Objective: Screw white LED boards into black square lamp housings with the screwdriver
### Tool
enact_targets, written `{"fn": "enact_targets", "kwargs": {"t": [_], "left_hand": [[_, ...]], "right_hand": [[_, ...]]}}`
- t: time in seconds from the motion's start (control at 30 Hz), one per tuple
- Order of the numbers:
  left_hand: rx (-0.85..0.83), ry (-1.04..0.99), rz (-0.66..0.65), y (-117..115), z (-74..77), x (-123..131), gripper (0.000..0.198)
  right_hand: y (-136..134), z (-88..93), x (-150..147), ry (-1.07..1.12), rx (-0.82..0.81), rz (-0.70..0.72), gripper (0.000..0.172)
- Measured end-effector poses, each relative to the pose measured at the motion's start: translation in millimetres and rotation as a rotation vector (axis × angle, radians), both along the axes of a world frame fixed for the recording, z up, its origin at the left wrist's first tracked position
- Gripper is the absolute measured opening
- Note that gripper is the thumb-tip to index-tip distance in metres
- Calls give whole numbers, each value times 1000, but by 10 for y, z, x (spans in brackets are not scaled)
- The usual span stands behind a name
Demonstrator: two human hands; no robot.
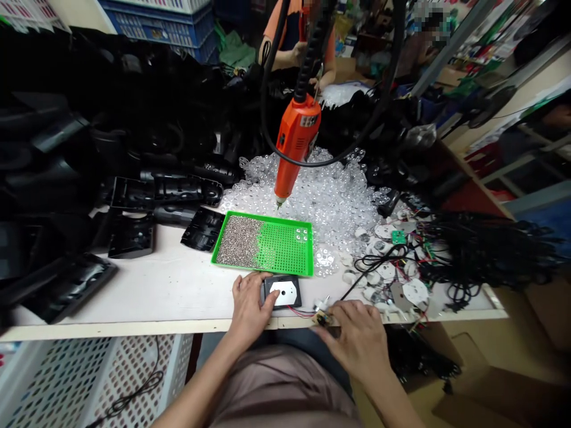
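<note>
My left hand [250,306] grips the left side of a small black housing [295,291], with the thumb on the white plate [284,293] set in it. Thin red and dark wires run from the housing to a small circuit board [322,319], which my right hand [359,333] pinches at the table's front edge. A white part [322,304] lies just behind the board. A black cable [375,267] leads from near my right hand to the parts pile. Behind the housing lies a green tray [285,271] with many small metal screws [241,241] in its left half.
An orange electric screwdriver [294,142] hangs point down above the tray. Clear plastic discs [330,190] are heaped behind it. Black shells [134,232] fill the left and back. Wired white parts [388,270] and black cables [499,249] lie right. Another person [285,35] is across the table.
</note>
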State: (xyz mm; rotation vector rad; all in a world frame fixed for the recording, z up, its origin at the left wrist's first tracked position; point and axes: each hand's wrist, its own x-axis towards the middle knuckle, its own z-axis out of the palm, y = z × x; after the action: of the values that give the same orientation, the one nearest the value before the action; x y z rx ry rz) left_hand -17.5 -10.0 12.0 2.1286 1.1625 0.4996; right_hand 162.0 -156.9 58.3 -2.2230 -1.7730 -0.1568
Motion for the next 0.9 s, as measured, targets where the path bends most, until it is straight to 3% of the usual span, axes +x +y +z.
{"fn": "enact_targets", "kwargs": {"t": [0.1, 0.2, 0.37, 0.47, 0.53, 0.6, 0.7, 0.77, 0.9], "left_hand": [[5, 1, 2, -3, -8, -4, 28], [11, 1, 2, -6, -18, -3, 28], [30, -6, 7, -5, -20, 3, 28], [34, -6, 10, -5, -20, 1, 28], [33, -6, 6, -9, -23, -1, 28], [35, -8, 2, -16, -28, -2, 28], [54, -10, 12, -26, -33, 3, 28], [72, -9, 21, -32, -34, 7, 28], [70, -5, 9, -41, -28, 12, 29]], "right_hand": [[-62, 42, -26, -80, -80, 55, 24], [-53, 122, -25, -122, -53, 103, 18], [359, 100, 126, -262, 41, 232, 24], [496, 18, 273, -141, 14, 315, 26], [422, -10, 346, -4, 40, 263, 25], [264, -39, 352, 65, 68, 118, 20], [58, -145, 214, 26, 29, -75, 37], [-2, -235, 81, 8, 2, -115, 44], [-55, -300, -90, 61, 47, -113, 37]]}}
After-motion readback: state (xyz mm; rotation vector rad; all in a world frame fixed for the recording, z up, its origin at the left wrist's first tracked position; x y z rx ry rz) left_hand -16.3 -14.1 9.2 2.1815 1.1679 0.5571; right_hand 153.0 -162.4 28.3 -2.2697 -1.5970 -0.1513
